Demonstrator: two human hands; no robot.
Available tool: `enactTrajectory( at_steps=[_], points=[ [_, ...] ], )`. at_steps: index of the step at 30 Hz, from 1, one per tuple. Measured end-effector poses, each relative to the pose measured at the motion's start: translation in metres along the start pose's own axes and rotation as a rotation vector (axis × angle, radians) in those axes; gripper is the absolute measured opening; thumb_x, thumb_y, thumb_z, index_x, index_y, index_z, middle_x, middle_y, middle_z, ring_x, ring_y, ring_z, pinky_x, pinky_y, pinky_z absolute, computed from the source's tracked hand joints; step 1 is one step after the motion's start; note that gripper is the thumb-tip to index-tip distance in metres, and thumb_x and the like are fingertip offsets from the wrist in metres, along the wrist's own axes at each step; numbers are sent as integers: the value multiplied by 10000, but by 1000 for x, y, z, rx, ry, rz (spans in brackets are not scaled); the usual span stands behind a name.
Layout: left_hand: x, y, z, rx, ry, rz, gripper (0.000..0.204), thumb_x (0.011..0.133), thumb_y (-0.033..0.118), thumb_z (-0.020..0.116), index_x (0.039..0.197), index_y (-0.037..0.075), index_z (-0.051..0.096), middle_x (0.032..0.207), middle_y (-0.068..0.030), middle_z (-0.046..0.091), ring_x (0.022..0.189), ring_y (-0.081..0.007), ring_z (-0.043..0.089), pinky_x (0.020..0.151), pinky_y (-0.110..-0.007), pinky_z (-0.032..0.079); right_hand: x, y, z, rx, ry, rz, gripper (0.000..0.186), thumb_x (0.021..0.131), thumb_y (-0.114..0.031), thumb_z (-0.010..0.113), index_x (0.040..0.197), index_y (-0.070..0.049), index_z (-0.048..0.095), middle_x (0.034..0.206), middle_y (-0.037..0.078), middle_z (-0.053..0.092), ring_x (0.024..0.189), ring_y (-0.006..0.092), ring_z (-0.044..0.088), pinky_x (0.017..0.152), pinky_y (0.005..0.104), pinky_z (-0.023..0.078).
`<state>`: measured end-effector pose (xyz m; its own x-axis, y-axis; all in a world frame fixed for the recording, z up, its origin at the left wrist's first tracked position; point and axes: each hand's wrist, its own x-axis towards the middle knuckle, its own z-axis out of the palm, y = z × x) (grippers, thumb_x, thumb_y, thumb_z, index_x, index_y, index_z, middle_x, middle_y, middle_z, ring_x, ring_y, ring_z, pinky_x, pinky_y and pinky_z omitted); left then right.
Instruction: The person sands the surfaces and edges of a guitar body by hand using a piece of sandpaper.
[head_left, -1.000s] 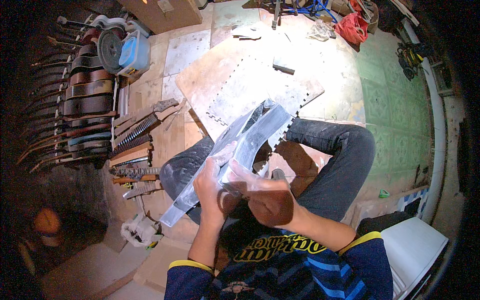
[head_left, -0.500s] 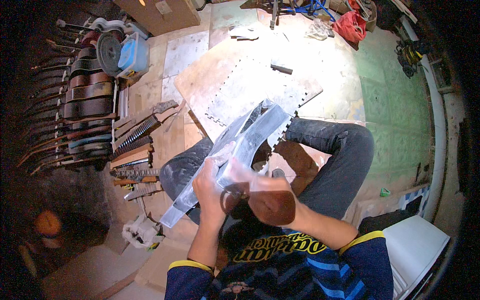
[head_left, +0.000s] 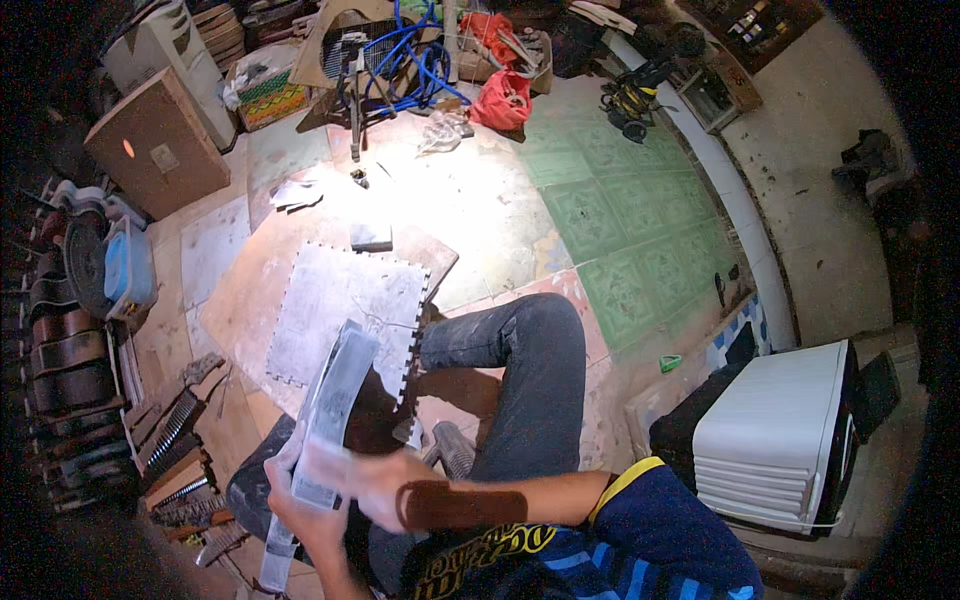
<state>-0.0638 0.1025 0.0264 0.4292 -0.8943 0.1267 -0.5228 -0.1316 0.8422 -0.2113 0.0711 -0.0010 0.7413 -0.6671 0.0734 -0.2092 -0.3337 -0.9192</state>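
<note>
A long grey, dusty guitar (head_left: 347,372), apparently unpainted, stands tilted across my lap with its curved side edge turned upward. Its narrow end points down toward the lower left. My left hand (head_left: 303,512) is wrapped round the lower part and holds it. On the upturned edge, just above the left hand, lies my right hand (head_left: 375,487); its fingers are smeared by motion, and whether something is under them cannot be made out. Beyond the guitar, a grey foam mat (head_left: 310,310) with toothed edges lies on the floor, with a small dark block (head_left: 372,238) at its far edge.
Guitars (head_left: 75,375) stand in a row at the left, near a blue tub (head_left: 128,268). Saws and neck pieces (head_left: 180,440) lie by my left knee. A white slatted appliance (head_left: 770,430) is at the right. Blue hose (head_left: 425,70) and a red bag (head_left: 500,100) lie at the back.
The view has swung to the right, so everything appears farther left. The guitar has turned more edge-on, and my right hand has moved along its side edge.
</note>
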Motion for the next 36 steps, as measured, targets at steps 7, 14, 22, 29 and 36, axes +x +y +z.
enactTrajectory(
  at_steps=[7, 14, 22, 29, 36],
  points=[
    [-3, -8, 1, 40, -49, -31, 599, 675, 163, 857, 1191, -38, 626, 956, -168, 726, 832, -199, 696, 758, -356, 539, 5, 24, 6, -98, 322, -190, 641, 871, -65, 559, 1499, -164, 482, 1444, 83, 578, 1007, 158, 696, 772, 279, 570],
    [6, 2, -5, 40, -4, -10, 301, 774, 155, 766, 993, 18, 612, 826, -161, 679, 775, -248, 697, 703, -384, 529, 6, -24, -24, 286, 99, -170, 559, 832, 8, 586, 1386, -69, 587, 1486, 209, 499, 1083, 291, 696, 873, 394, 574],
    [6, 2, -16, 100, -130, -149, 507, 727, 217, 788, 1191, 54, 663, 1084, -189, 719, 1012, -300, 724, 843, -349, 536, 3, -39, -25, -171, 134, -158, 572, 881, -115, 605, 1447, -113, 519, 1468, 128, 532, 749, 257, 713, 589, 335, 574],
    [-4, -7, -13, 200, -202, -308, 597, 653, 265, 820, 1192, 63, 659, 1061, -196, 724, 965, -385, 704, 809, -397, 535, 5, -42, -26, -119, 116, -76, 590, 875, -119, 611, 1456, -138, 509, 1471, 135, 521, 904, 340, 718, 741, 376, 602],
    [-7, -10, -9, 106, -108, -220, 511, 707, 325, 805, 1112, 45, 669, 971, -202, 717, 916, -385, 708, 766, -409, 531, -15, -42, -33, 181, 17, 6, 655, 861, -61, 593, 1497, -145, 460, 1527, 138, 462, 1019, 317, 712, 883, 327, 555]
  ],
)
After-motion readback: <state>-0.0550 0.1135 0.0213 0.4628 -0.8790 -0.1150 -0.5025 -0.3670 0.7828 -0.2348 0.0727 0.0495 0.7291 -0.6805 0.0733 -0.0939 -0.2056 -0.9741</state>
